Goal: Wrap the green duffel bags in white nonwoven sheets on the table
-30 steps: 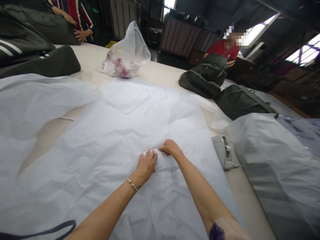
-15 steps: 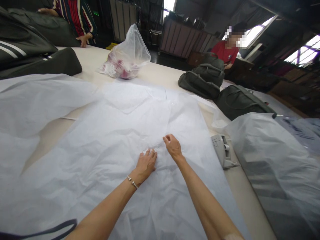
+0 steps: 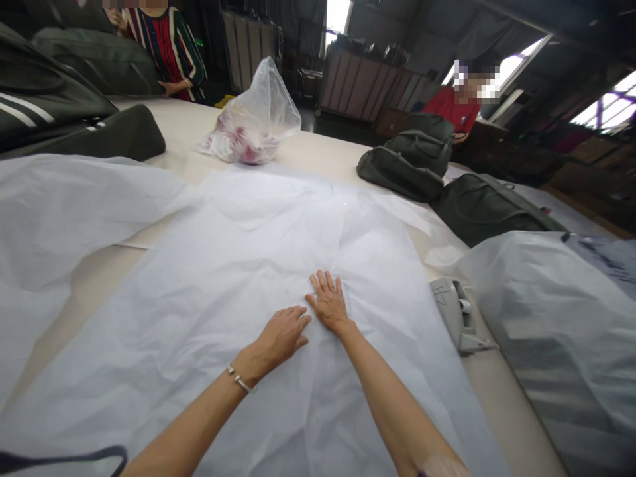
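A large, wrinkled, translucent white sheet [image 3: 238, 265] is spread over the table in front of me. On its middle my right hand [image 3: 328, 301] lies flat with the fingers spread, holding nothing. Just to the left and nearer to me is my left hand [image 3: 284, 334], palm down, its fingers slightly bent and apart, with nothing in it. A metal bracelet [image 3: 239, 379] circles my left wrist. The two hands are close together but do not touch. A grey tape dispenser [image 3: 454, 315] stands beside the sheet's right edge.
A clear bag with reddish contents [image 3: 253, 132] rests at the far side. Dark green bags stand at the left [image 3: 134, 132] and right [image 3: 402, 165]. A plastic-covered item [image 3: 541, 318] fills the right side. Two people [image 3: 171, 53] [image 3: 460, 109] are beyond the table [image 3: 322, 142].
My right hand has gone from closed fingers to lying flat and spread. My left hand has shifted left and toward me, its fingers more bent. The view has tilted slightly.
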A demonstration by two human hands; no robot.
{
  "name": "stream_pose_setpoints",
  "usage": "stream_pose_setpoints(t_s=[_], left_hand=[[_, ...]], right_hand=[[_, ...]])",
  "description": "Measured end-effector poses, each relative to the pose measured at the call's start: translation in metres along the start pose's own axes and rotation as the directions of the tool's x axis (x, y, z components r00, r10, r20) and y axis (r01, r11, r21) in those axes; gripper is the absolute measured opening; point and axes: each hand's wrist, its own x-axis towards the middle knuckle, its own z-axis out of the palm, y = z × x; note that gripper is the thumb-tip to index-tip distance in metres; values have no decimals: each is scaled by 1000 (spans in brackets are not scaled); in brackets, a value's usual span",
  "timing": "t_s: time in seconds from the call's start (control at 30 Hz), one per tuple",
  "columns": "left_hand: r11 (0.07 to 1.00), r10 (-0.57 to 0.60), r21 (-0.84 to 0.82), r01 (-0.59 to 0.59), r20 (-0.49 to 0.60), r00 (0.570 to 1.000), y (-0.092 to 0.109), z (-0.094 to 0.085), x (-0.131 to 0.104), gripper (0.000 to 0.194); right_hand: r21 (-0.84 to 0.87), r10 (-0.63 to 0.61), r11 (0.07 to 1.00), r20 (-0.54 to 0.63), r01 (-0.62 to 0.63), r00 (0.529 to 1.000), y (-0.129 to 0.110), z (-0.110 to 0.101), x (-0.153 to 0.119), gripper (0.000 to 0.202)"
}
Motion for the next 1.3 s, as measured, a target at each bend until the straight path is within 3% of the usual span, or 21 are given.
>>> stream_pose_setpoints(t_s=[0.13,0.27,0.33,0.4,0.47,0.53,0.7,0.83,0.93,1.0,1.1,1.23,1.3], left_hand=[[1000,-9,-29,7,-88,996,-9,-22,-5,44],[997,8,-71,-20,-161,987,-7,-33,-28,41],[995,36,-89,-54,-199,979,-3,-32,-46,40],[992,53,-97,-78,-240,969,-1,-25,-64,39],[991,56,-106,-86,-263,963,0,-15,-81,40],[989,59,-115,-90,-251,966,2,-3,-93,43],[986,122,-89,-140,-184,975,17,20,-117,46],[965,227,-70,-253,-262,938,39,24,-140,39],[940,276,-106,-324,-321,906,59,26,-165,35],[921,309,-144,-362,-299,903,74,33,-185,33],[901,383,-148,-409,-172,907,96,59,-217,37],[887,460,-49,-459,13,888,112,117,-255,91],[874,484,31,-486,55,874,112,146,-269,100]], right_hand=[[-29,35,999,70,-33,997,16,-5,49,62],[-56,136,990,133,-129,982,29,-22,96,67],[-36,210,978,88,-207,974,32,-39,104,68],[17,249,968,8,-249,969,32,-59,94,68],[70,201,978,-54,-197,978,27,-79,64,68],[109,95,990,-61,-88,994,18,-95,17,66],[265,-48,964,43,35,998,-19,-114,-138,56],[416,74,904,77,-100,994,-56,-126,-257,38],[487,209,845,78,-220,975,-85,-135,-326,29],[521,264,807,103,-278,959,-102,-137,-357,26],[553,336,747,166,-370,927,-122,-129,-380,28],[580,355,660,319,-478,879,-133,-104,-382,33],[581,313,652,379,-487,871,-136,-92,-380,34]])
